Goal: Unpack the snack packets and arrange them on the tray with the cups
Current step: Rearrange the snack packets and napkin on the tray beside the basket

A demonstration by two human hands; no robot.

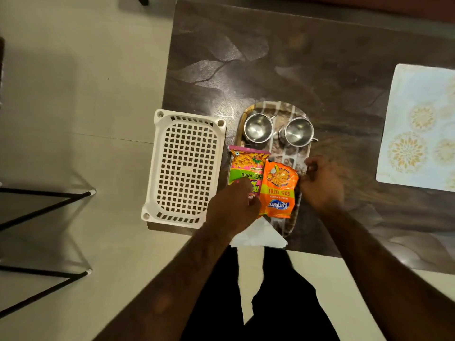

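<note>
On the tray (293, 153), left hand (234, 205) presses green packet (243, 166) flush against orange packet (278, 190); right hand's (322, 185) grip indiscernible.

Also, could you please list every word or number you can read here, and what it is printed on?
"Kurkure": orange packet, upside down.
"50% EXTRA": same packet.
"50% FREE": green packet, upside down.
Smaller print on both: too blurred to read.

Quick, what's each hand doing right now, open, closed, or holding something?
Left hand: on the green snack packet; grip cannot be told.
Right hand: blurred beside the orange snack packet; cannot be told.
</note>
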